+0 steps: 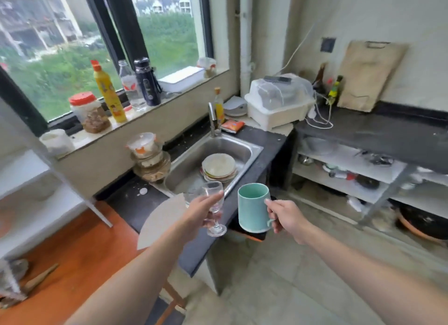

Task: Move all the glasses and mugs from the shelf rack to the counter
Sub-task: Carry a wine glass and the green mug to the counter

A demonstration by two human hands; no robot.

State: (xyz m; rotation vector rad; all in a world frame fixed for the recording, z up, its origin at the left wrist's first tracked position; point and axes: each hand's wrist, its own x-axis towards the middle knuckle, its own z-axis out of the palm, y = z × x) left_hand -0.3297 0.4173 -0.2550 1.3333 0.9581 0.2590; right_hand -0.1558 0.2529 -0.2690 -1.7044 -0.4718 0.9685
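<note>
The wine glass was clear, smooth glass. The mug looked like shiny green-blue pottery. The sink and the tap were shiny grey metal. The counter was dark, dull stone with white specks. The plates in the sink looked like smooth pottery. The dish box was white plastic with a see-through lid. The cutting board was pale, dull wood. The yellow bottle was shiny plastic. The floor at the left was smooth orange-brown wood.

1 wine glass, 1 teal mug, 2 hands.
</note>
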